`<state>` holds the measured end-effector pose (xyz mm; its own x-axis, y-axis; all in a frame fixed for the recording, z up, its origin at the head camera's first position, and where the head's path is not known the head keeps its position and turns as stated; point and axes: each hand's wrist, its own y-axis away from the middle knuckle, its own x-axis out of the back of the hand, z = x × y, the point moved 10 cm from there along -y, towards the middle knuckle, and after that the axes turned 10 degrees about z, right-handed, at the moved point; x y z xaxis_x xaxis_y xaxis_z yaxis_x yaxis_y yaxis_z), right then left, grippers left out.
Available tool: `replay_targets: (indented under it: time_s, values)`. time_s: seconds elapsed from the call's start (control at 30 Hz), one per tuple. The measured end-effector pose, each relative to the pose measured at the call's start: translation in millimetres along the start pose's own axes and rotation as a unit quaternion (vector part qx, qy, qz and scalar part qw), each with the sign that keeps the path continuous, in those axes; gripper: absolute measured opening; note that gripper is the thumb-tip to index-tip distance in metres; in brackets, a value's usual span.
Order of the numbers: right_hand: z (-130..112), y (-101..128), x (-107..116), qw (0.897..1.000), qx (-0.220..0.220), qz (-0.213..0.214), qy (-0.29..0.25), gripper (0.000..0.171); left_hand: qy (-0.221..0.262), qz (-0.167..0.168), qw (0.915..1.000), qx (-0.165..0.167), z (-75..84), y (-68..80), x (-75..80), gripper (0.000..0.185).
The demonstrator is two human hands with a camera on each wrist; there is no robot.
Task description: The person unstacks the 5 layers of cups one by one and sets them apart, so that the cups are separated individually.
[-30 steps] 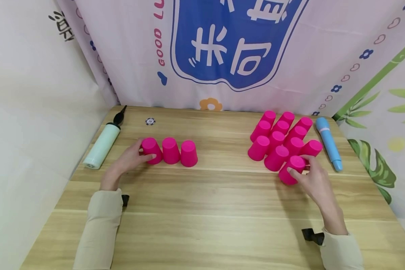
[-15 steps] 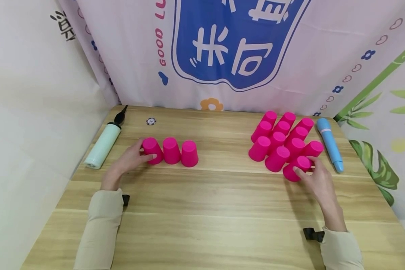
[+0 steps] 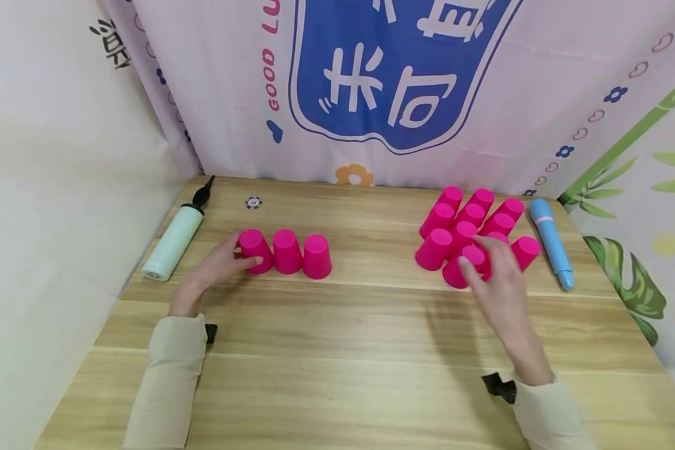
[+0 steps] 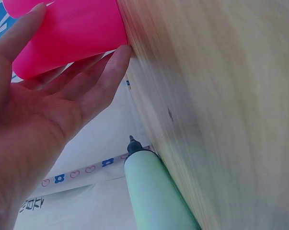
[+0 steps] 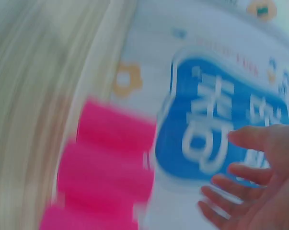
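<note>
While my left hand [image 3: 216, 269] rests on the tabletop [image 3: 349, 350], its fingers lie loosely curved against the side of the leftmost cup [image 3: 254, 250] in a row of three pink cups standing upside down. The thumb touches that cup near its top and the fingers [image 4: 103, 79] touch it lower down; the wrist view shows the palm open toward the cup, not wrapped tight round it. The middle cup [image 3: 287, 250] and the right cup [image 3: 317, 256] of the row stand just beside it, touching one another.

My right hand [image 3: 497, 281] hovers over the near edge of the cluster of pink cups [image 3: 469, 228] on the right side of the tabletop, its fingers spread and relaxed, holding nothing. It covers part of the nearest cups, so I cannot tell whether the fingertips touch them. The right wrist view is badly blurred; it shows only my spread fingers [image 5: 249, 139] and pink cups beyond them.

A pale green hand pump [image 3: 174, 240] with a black nozzle lies along the left edge of the tabletop, near my left hand but apart from it. A small round token [image 3: 253, 202] sits behind the row of three. A light blue tube [image 3: 550, 240] lies just to the right of the cluster. Printed cloth [image 3: 382, 81] with a blue badge hangs behind the tabletop.
</note>
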<state>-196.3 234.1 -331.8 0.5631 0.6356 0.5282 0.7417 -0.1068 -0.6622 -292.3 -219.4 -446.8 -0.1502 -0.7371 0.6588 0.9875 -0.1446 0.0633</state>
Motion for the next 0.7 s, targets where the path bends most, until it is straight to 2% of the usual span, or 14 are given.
replay_targets:
  time_s: [0.1,0.2,0.33,0.47,0.57,0.7]
  values:
    - [-39,5,-33,0.996,0.068,-0.027,-0.055,0.043,0.001,-0.002,1.0000,0.001,0.5,-0.9,-1.1,0.072]
    - [-72,11,-72,0.987,0.105,-0.073,-0.097,0.042,0.001,0.001,1.0000,-0.002,1.7,-2.0,-1.4,0.072]
    - [-98,15,-128,0.978,0.094,-0.146,-0.119,0.047,-0.008,0.003,0.9999,-0.008,2.8,-1.7,-1.6,0.073]
    - [-111,17,-177,0.970,0.062,-0.213,-0.103,0.058,-0.011,0.002,0.9999,-0.005,1.7,0.8,-1.7,0.072]
    - [-114,16,-205,0.966,0.035,-0.239,-0.089,0.062,-0.007,0.007,0.9999,-0.004,1.7,2.2,-0.3,0.071]
    - [-116,13,-225,0.967,0.014,-0.243,-0.074,0.057,-0.003,0.006,1.0000,-0.007,3.7,1.8,2.1,0.071]
